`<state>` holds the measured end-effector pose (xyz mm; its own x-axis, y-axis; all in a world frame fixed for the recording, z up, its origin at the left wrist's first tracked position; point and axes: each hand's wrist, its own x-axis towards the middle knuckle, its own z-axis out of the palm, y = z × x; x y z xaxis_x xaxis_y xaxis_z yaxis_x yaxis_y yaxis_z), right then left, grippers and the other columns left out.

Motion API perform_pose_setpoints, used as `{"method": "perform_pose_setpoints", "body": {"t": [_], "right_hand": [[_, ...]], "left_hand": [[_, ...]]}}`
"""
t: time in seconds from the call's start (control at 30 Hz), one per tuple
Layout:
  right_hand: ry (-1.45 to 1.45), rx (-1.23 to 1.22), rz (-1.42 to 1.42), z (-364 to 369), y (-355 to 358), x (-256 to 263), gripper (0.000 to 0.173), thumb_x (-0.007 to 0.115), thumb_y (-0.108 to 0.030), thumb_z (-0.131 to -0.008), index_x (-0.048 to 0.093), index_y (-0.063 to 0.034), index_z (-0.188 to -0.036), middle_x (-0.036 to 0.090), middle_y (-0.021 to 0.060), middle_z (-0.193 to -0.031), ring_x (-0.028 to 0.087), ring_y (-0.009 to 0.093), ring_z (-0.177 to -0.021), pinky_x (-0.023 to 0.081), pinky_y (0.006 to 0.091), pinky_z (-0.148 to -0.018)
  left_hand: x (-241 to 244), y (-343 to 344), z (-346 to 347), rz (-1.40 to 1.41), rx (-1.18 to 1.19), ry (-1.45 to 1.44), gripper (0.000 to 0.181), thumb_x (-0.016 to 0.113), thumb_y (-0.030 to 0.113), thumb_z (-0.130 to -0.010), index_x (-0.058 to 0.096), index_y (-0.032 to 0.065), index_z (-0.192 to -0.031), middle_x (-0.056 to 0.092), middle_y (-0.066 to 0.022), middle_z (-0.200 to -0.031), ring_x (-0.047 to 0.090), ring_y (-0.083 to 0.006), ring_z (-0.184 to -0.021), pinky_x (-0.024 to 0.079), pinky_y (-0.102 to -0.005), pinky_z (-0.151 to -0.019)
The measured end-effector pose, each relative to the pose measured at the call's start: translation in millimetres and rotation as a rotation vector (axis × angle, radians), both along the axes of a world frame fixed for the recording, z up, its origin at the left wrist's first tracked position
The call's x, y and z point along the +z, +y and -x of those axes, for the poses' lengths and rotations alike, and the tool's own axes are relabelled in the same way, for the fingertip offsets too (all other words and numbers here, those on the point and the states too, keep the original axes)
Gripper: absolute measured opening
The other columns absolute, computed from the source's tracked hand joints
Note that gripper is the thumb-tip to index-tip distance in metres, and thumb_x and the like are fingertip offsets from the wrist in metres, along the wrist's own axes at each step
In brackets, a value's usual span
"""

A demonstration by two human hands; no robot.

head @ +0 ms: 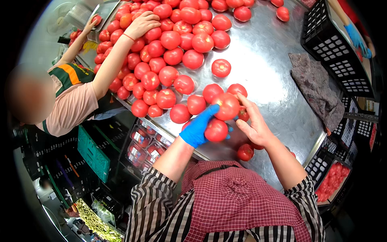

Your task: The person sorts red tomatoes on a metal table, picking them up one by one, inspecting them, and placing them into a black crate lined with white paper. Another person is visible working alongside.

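My left hand [198,125], in a blue glove, holds a red tomato [216,130] in its palm. A second tomato [226,106] lies between its thumb and my bare right hand [254,122]. The fingertips of my right hand reach that upper tomato's edge, with thumb and fingers apart; whether they touch it is hard to tell. Further tomatoes [196,104] lie around my hands on a metal table [266,78]. A large heap of tomatoes [170,40] spreads over the table's upper left part. A few more [245,152] rest near my apron.
At the left a co-worker [72,90] reaches into the heap. A grey cloth [317,87] and a black crate [338,51] sit at the right, where another person's gloved hand [358,40] shows. Packed tomatoes [137,149] stand below the table's left edge, a tomato crate [332,181] lower right.
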<state>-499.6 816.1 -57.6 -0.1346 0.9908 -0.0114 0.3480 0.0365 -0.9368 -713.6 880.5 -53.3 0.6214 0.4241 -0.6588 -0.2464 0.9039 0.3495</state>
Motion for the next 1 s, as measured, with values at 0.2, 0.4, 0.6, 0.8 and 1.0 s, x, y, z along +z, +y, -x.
{"method": "perform_pose_setpoints", "body": {"t": [0.2, 0.4, 0.6, 0.8, 1.0], "right_hand": [[-0.185, -0.318, 0.103, -14, -14, -23, 0.082, 0.074, -0.023, -0.082, 0.031, -0.0027, -0.149, 0.044, 0.0211, -0.138, 0.047, 0.035, -0.127, 0.039, 0.0437, -0.107], [-0.192, -0.272, 0.368, -13, -27, -35, 0.099, 0.083, -0.025, -0.072, 0.027, -0.0049, -0.150, 0.043, 0.0216, -0.134, 0.049, 0.037, -0.125, 0.044, 0.0429, -0.103], [-0.198, -0.245, 0.351, -1, -9, -37, 0.106, 0.085, -0.023, -0.067, 0.023, -0.0096, -0.152, 0.041, 0.0221, -0.136, 0.047, 0.039, -0.126, 0.043, 0.0451, -0.105], [-0.143, -0.262, 0.327, -1, -4, -46, 0.102, 0.083, -0.027, -0.070, 0.024, -0.0103, -0.152, 0.042, 0.0242, -0.137, 0.047, 0.041, -0.127, 0.041, 0.0463, -0.106], [-0.138, -0.300, 0.239, 0, 13, -60, 0.085, 0.074, -0.031, -0.081, 0.030, -0.0036, -0.148, 0.045, 0.0266, -0.138, 0.047, 0.041, -0.128, 0.040, 0.0451, -0.107]], "left_hand": [[6, 96, 54, -0.410, 0.358, 0.270, 0.053, 0.057, 0.045, -0.095, 0.054, 0.0067, -0.132, 0.063, -0.0091, -0.115, 0.063, -0.0217, -0.102, 0.055, -0.0379, -0.089], [0, 203, 130, -0.873, 0.453, 0.794, 0.053, 0.068, 0.037, -0.090, 0.059, 0.0022, -0.129, 0.062, -0.0074, -0.118, 0.057, -0.0171, -0.106, 0.046, -0.0318, -0.095], [-43, 247, 216, -1.241, 0.252, 1.460, 0.053, 0.078, 0.033, -0.082, 0.062, -0.0014, -0.119, 0.065, -0.0081, -0.109, 0.060, -0.0199, -0.096, 0.046, -0.0320, -0.091], [-1, 145, 75, -1.823, 0.067, 1.250, 0.049, 0.078, 0.012, -0.078, 0.060, 0.0039, -0.123, 0.061, -0.0135, -0.121, 0.055, -0.0276, -0.113, 0.044, -0.0386, -0.100], [-22, 66, -14, -1.792, -0.795, 1.076, 0.058, 0.078, 0.022, -0.073, 0.056, 0.0105, -0.125, 0.058, -0.0154, -0.119, 0.056, -0.0361, -0.107, 0.047, -0.0443, -0.093]]}}
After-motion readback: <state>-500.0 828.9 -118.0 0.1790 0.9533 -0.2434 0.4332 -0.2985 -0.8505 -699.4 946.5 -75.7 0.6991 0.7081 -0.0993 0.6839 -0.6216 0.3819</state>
